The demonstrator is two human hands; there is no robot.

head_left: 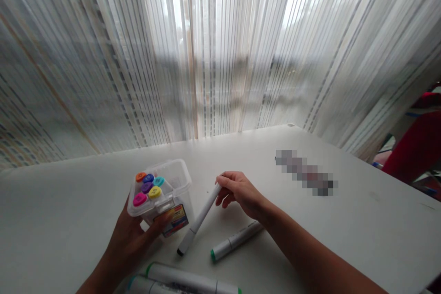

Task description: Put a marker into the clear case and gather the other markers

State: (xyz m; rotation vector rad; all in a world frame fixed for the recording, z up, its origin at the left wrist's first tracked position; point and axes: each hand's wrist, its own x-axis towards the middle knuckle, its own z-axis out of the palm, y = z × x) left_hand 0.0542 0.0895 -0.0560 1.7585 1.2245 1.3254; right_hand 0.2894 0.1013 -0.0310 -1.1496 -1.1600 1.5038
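Middle: right hand [234, 190] pinches long white pen [200, 219], black at low end. Lower left: left hand [132, 235] grips see-through box [186, 183].

Pixelated item [306, 173] on counter [351, 220], can't identify. Green-capped marker [237, 239]: far end hidden behind right forearm [296, 234]. Box label [179, 216] partly under left hand [132, 235]. Teal-ended marker [142, 285] cropped at bottom. Red thing [418, 142] cropped right.
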